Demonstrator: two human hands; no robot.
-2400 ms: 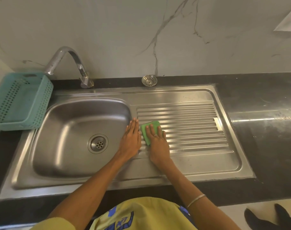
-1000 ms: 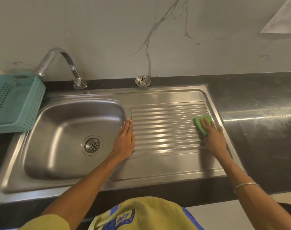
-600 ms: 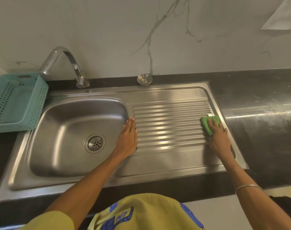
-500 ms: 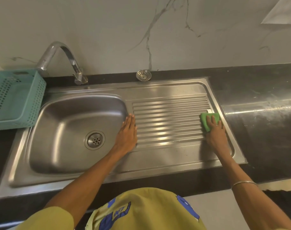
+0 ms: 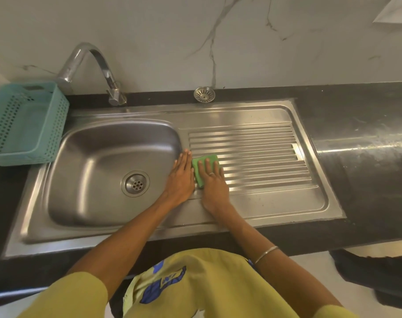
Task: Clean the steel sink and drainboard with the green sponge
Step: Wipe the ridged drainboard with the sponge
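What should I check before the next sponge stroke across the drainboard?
1. Right hand flat on the green sponge: ok.
2. Sponge on the drainboard ridges, at their left end: ok.
3. Left hand bracing beside the basin edge, clear of a rightward stroke: ok.
4. Ridges to the right free of objects: ok.
5. Sponge wet or soapy: cannot tell.

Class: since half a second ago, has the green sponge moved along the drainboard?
Yes. The green sponge slid from the drainboard's right end to its left end, beside the basin.
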